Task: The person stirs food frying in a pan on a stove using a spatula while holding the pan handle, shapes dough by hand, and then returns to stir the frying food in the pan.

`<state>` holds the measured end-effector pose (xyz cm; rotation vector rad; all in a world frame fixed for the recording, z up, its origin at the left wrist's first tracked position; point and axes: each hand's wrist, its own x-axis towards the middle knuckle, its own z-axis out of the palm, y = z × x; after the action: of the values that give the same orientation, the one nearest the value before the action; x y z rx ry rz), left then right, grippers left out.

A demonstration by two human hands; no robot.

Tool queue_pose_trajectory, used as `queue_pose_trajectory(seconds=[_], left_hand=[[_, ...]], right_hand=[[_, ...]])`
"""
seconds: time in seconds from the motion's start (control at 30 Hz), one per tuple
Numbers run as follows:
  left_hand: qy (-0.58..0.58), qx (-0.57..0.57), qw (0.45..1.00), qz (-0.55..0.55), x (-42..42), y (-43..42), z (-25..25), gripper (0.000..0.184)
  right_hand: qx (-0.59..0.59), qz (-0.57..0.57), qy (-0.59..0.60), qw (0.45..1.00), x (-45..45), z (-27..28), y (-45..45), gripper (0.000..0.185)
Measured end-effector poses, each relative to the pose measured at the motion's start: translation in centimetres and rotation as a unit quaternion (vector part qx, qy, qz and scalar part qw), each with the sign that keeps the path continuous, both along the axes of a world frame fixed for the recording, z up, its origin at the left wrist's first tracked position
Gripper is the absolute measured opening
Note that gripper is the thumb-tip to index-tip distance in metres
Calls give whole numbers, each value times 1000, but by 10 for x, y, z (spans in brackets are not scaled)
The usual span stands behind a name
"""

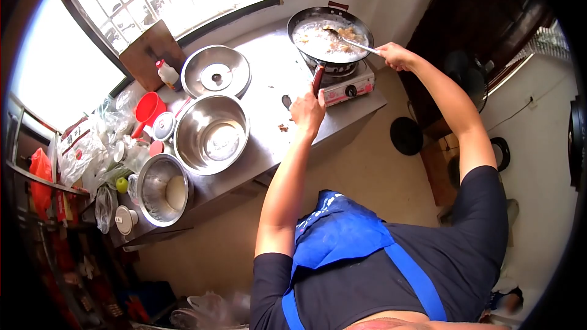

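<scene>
Indoors, grips the reddish-brown handle point(318, 77) of a round black wok point(297, 21) with the left hand point(308, 112), and clasps a long-handled metal utensil point(358, 44) in the right hand point(396, 57). Dips the utensil's head into frothy, whitish food with yellowish-brown pieces point(319, 41) inside the wok. Has the wok on a whitish tabletop gas stove with pink markings point(362, 85), at the right end of a shiny metal counter point(264, 76). Farther left, beyond both hands: a wide, round steel basin point(194, 127) near a red plastic scoop point(150, 109).
</scene>
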<state>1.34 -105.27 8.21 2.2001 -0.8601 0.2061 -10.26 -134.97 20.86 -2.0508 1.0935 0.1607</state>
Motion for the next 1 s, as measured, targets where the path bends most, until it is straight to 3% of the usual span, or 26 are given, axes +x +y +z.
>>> queue_pose_trajectory(seconds=[0.2, 0.33, 0.53, 0.8, 0.87, 0.9, 1.0], left_hand=[[8, 33, 999, -15, 3, 1, 4, 40], [17, 37, 999, -20, 6, 2, 5, 41], [27, 11, 999, -26, 7, 3, 9, 37], [46, 16, 999, -12, -2, -6, 16, 34], [64, 26, 998, -10, -11, -8, 25, 34], [58, 11, 998, -15, -13, -10, 25, 35], [51, 24, 998, -19, -13, -10, 24, 35]], right_hand=[[-154, 49, -23, 987, -26, 46, 6, 35], [-303, 146, -48, 940, -37, 86, -9, 33], [-257, 158, 16, 953, -25, 155, 9, 30], [-286, 205, 141, 925, 6, 193, 33, 26], [-315, 243, 203, 895, 12, 202, 51, 25], [-275, 238, 198, 911, 17, 200, 39, 23], [-295, 257, 207, 897, 20, 192, 59, 27]])
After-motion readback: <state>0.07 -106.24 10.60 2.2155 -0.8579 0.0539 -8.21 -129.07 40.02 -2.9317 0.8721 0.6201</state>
